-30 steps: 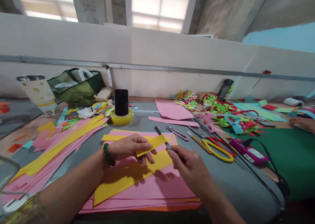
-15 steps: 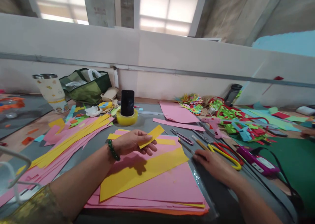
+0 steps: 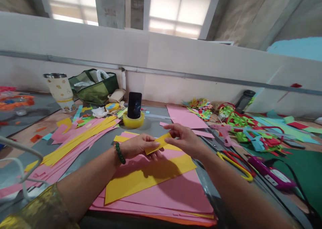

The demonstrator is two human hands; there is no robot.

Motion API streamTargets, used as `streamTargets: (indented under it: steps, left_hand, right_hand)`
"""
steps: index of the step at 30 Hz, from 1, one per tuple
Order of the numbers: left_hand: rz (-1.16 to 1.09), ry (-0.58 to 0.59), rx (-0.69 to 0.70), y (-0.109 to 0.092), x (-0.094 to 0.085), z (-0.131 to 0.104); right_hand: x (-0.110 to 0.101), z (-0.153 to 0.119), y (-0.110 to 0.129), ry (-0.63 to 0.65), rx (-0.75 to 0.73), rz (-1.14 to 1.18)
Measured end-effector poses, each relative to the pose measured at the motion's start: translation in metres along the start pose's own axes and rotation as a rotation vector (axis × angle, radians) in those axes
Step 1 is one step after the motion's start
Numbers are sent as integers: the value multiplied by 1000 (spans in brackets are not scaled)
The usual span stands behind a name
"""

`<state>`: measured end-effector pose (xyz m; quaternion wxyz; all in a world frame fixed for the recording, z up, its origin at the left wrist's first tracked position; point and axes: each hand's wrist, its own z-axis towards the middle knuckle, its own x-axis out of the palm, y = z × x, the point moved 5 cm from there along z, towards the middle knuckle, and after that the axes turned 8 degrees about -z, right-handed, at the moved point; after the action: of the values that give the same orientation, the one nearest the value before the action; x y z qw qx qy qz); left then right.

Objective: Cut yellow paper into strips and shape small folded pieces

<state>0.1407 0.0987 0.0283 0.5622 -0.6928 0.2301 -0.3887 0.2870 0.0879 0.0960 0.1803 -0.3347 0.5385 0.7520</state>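
My left hand [image 3: 141,146], with a green bead bracelet at the wrist, pinches the left end of a small yellow paper strip [image 3: 159,143]. The fingers of my right hand [image 3: 184,140] close on the strip's right end. Both hands hold it above a wide yellow paper band [image 3: 148,180], which lies slantwise on a stack of pink sheets [image 3: 186,197]. Another yellow strip lies partly hidden behind my hands.
Long yellow and pink strips [image 3: 75,141] lie at the left. Behind stand a phone [image 3: 134,105] on a tape roll [image 3: 133,121] and a tumbler [image 3: 60,93]. Scissors [image 3: 236,165], a pink glue gun [image 3: 224,133] and a purple power strip [image 3: 271,173] lie right.
My right hand has moved up and left from the tools beside the stack to the small yellow strip and taken its right end. The view has shifted slightly.
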Motion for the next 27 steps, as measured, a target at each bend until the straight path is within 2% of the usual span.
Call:
streamTargets:
  steps: [2,7,9,12,14,16,18,19,21,24,27]
  left_hand:
    - [3,-43,3,-1,-4,1]
    - [-44,-362,106,-11,-19,1]
    - [-118,-410,168,-12,-20,1]
    - [-262,-366,211,-10,-14,3]
    - [-342,-267,223,-10,-7,4]
    - [-378,-180,241,-12,-2,4]
    - [-392,-148,242,-15,-1,2]
    - [-400,-146,229,-15,-1,1]
    - [-425,-142,184,-15,-2,0]
    - [-431,-120,146,-14,-2,0]
    - [-390,-83,142,-13,0,0]
  right_hand:
    - [6,3,-6,8,36,86]
    - [7,-9,-13,48,113,130]
    - [15,-13,-11,68,121,157]
    - [29,-16,-8,-5,134,253]
    - [36,-17,-5,-31,115,275]
    - [37,-20,0,-6,42,186]
    - [24,-30,-2,-26,-2,-32]
    - [11,-37,-7,-74,15,-178]
    - [-19,-57,-28,-187,131,-487]
    - [-51,-92,-71,-155,342,-814]
    - [-57,-118,-108,-75,448,-883]
